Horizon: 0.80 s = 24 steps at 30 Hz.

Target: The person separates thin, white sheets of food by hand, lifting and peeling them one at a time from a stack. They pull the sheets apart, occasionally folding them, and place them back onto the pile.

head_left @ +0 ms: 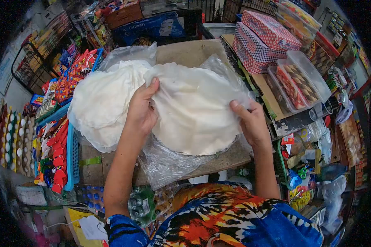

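Observation:
Between my hands is a thin, pale, round wrapper sheet, like a spring roll wrapper, stretched over more pale sheets beneath it. My left hand pinches its left edge, thumb on top. At the right edge my right hand grips it the same way, thumb uppermost. A pile of similar round wrappers lies to the left, partly behind my left forearm. Clear plastic film spreads under the right-hand sheets and sticks out toward me.
Everything rests on a worn wooden table. On the left, blue baskets hold snack packets, with egg trays beyond. Checkered boxes and clear plastic containers stand at the right. A blue box is at the back.

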Available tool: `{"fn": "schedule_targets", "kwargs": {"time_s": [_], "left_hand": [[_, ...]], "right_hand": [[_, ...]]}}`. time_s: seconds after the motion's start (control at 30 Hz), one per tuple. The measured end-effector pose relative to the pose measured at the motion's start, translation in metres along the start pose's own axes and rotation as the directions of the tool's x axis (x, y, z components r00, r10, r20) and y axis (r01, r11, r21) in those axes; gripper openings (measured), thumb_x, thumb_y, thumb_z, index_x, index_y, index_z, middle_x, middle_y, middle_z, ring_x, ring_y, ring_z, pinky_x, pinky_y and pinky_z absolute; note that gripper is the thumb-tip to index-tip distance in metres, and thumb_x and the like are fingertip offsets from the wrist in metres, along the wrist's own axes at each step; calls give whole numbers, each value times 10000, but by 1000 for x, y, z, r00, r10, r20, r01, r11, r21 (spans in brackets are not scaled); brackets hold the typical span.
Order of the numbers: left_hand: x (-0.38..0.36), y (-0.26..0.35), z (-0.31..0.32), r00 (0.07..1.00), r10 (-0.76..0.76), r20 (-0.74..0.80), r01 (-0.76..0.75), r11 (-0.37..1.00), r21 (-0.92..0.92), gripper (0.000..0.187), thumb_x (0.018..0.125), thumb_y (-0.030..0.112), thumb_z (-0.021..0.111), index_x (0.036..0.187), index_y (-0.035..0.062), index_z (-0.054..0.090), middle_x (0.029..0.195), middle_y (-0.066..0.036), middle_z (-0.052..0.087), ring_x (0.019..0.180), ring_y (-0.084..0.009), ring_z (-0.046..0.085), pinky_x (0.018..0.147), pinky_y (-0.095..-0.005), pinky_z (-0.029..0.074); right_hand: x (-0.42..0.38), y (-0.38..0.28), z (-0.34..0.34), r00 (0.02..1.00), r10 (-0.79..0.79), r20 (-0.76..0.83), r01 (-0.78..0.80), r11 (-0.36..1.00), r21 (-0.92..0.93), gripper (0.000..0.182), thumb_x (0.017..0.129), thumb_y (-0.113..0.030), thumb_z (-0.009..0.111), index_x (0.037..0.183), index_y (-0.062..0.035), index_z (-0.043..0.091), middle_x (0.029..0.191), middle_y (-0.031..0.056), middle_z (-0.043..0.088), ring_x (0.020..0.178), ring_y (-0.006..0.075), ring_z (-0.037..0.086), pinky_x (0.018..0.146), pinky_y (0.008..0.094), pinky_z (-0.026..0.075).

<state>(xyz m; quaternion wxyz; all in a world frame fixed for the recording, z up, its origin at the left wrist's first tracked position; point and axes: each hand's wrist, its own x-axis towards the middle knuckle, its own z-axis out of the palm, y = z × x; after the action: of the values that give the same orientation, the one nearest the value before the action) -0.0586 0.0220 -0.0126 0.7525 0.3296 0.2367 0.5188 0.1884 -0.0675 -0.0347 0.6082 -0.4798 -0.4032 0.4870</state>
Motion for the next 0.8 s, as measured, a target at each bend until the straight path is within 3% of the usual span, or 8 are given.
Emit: {"fn": "schedule_targets", "kwargs": {"time_s": [0.23, 0.4, 0.5, 0.53, 0.6, 0.67, 0.73, 0.8], "left_hand": [[-21, -16, 30, 997, -14, 79, -7, 965, 262, 353, 966, 156, 465, 1267, -24, 425, 1195, -108, 549, 1102, -198, 545, 962, -345, 445], [-30, -13, 38, 992, -75, 97, 57, 982, 182, 351, 959, 150, 473, 1262, -21, 432, 1167, -92, 555, 1077, -186, 542, 961, -333, 433], [-30, -11, 37, 983, -114, 143, 118, 993, -17, 345, 912, 140, 535, 1218, -5, 471, 1142, -98, 583, 1062, -182, 567, 914, -323, 464], [-33, -9, 40, 974, -76, 216, 37, 983, 179, 326, 883, 125, 571, 1180, 11, 503, 1126, -86, 588, 1055, -151, 557, 894, -299, 454], [-37, -8, 45, 955, -56, 291, -55, 931, 360, 309, 853, 110, 607, 1142, 28, 534, 1111, -74, 594, 1049, -121, 547, 875, -274, 445], [-38, -9, 49, 939, 74, 337, -328, 490, 807, 297, 821, 79, 671, 1096, 4, 588, 1003, -44, 623, 946, -93, 569, 828, -258, 452], [-35, -19, 43, 944, 68, 322, -307, 536, 786, 233, 803, 74, 682, 1020, 26, 615, 956, -29, 638, 883, -83, 570, 788, -248, 453], [-33, -24, 39, 952, 66, 300, -281, 581, 764, 169, 784, 69, 693, 943, 47, 641, 909, -15, 652, 820, -72, 572, 747, -238, 455]], "right_hand": [[8, -3, 19, 981, -33, 191, -33, 942, 333, 261, 914, -132, 527, 1097, 51, 566, 971, 93, 640, 881, 157, 626, 841, 279, 492], [1, -16, 27, 971, 22, 238, -108, 929, 355, 345, 944, -249, 429, 1075, 42, 562, 962, 89, 619, 901, 151, 600, 836, 287, 474], [-11, -25, 36, 972, 41, 232, -131, 913, 387, 309, 917, -258, 521, 1035, 20, 585, 917, 59, 616, 882, 119, 576, 800, 261, 457], [-12, -24, 36, 971, 44, 234, -134, 913, 384, 309, 917, -258, 521, 1035, 20, 585, 917, 59, 616, 882, 119, 576, 800, 261, 457], [-13, -20, 34, 960, -184, 211, 195, 981, -28, 257, 879, -247, 626, 969, -7, 615, 851, 28, 619, 826, 94, 562, 773, 237, 441], [-15, -19, 32, 972, -128, 196, 140, 989, -49, 224, 853, -214, 660, 946, -14, 622, 833, 19, 619, 803, 88, 557, 761, 232, 438], [-15, -16, 32, 981, -71, 179, 85, 994, -68, 197, 828, -181, 694, 923, -21, 629, 815, 10, 620, 781, 82, 551, 750, 227, 434], [-14, -11, 34, 975, -204, 85, 214, 968, -131, 146, 851, -156, 670, 893, -20, 639, 839, 15, 631, 762, 96, 571, 735, 236, 454]]}}
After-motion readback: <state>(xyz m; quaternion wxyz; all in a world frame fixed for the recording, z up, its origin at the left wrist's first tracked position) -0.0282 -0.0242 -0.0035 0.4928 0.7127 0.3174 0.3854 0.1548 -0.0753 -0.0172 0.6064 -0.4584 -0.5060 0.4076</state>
